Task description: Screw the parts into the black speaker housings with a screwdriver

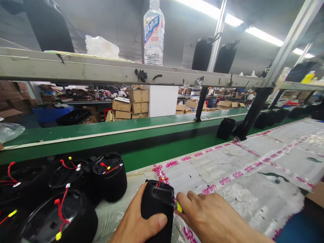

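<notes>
A black cylindrical housing [159, 206] stands near the bottom centre, its open top showing red wires with small connectors. My left hand [144, 219] is wrapped round its left side, thumb across the front. At the housing's upper right edge, my right hand [202, 209] is closed on a small yellow tool, of which only a bit of yellow shows between the fingers. The rest of that tool is hidden by the hand.
Several black housings [110, 179] with red wires crowd the left. Plastic wrap with pink print [215, 168] covers the worktop. Beyond runs a green conveyor [152, 152] carrying black units [225, 128]. Above it, a shelf rail [101, 72] bears a water bottle [154, 37].
</notes>
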`<state>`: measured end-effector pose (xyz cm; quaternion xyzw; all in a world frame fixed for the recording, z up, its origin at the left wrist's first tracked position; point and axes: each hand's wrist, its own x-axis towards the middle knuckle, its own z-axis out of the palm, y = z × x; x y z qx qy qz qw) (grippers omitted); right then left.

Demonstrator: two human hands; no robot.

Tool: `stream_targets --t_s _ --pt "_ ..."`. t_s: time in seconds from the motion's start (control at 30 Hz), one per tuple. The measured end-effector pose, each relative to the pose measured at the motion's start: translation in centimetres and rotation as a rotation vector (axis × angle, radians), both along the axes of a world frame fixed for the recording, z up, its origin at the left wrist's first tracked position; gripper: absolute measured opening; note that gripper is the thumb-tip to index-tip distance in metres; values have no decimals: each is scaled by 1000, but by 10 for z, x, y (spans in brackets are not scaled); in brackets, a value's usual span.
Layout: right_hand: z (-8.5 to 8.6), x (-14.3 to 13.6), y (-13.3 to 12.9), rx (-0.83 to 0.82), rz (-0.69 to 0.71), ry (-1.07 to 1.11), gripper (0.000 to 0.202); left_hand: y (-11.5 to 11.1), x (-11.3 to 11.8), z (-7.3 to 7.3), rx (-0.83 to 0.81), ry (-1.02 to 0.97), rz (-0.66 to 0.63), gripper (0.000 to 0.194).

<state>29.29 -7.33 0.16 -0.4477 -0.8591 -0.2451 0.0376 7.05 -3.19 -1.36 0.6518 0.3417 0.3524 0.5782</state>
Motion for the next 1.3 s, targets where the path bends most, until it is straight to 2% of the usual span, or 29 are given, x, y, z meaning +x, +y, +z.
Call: stream_targets --t_s 0.13,0.23,0.33,0.37,0.43,0.5,0.6,0.7,0.77,0.83,1.0,1.17,1.3 --pt "-10 1 2 -16 56 26 27 -2 0 4 64 84 104 65" --pt "-17 -2 1 40 101 284 6 -1 -2 4 -29 -72 -7 62" --pt "-8 -7 -3 56 212 656 21 0 -5 4 -281 -277 -111 61" --pt "-3 -8 -4 69 230 749 23 0 -5 5 -315 -309 -98 62" --pt "5 -9 -2 90 219 825 21 0 -6 6 -282 -317 -38 62" --pt "7 -9 2 72 186 747 22 -1 -5 8 -181 -273 17 63" --pt "-2 -10 7 26 126 524 29 -1 -3 10 -74 -128 125 59" --pt "-11 -13 7 19 95 389 20 -2 0 11 47 -2 226 59" --pt "-11 -15 6 13 82 356 8 -2 1 12 88 19 229 57" --pt "-7 -15 7 -2 67 318 9 -4 2 12 126 22 203 57" --pt "2 -11 12 -27 60 201 25 -7 2 10 134 99 234 63" --pt "1 -10 13 -35 58 201 24 -12 6 14 108 98 300 66" --pt "1 -13 11 5 106 227 20 -14 8 18 79 121 298 64"
